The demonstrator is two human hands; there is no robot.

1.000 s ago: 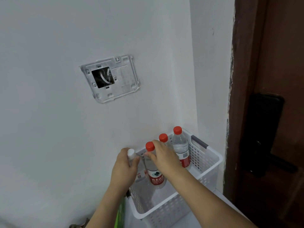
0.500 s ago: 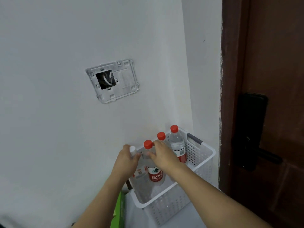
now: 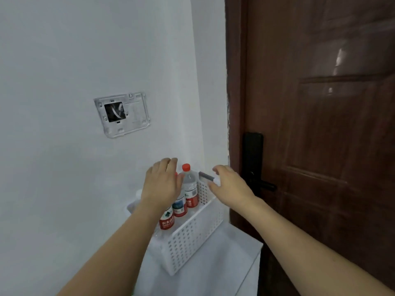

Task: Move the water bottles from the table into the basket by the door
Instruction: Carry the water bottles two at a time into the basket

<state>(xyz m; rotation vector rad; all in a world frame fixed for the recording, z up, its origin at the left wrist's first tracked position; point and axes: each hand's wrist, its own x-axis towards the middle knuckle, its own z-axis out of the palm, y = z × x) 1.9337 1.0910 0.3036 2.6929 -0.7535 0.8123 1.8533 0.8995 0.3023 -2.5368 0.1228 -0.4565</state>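
Beside the door (image 3: 320, 124), white basket (image 3: 192, 238) holds three red-label bottles (image 3: 190, 189), maybe a fourth hidden; left hand (image 3: 162, 184) and right hand (image 3: 230, 184) hover, fingers spread, holding nothing.

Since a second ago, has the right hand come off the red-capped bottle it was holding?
Yes. The right hand has left the bottles and moved right, toward the door; it now hangs open over the basket's grey handle.

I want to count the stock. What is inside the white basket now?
Inside the white basket stand three bottles with red labels; only one red cap shows fully. The left hand covers the other tops and whatever stands behind it.
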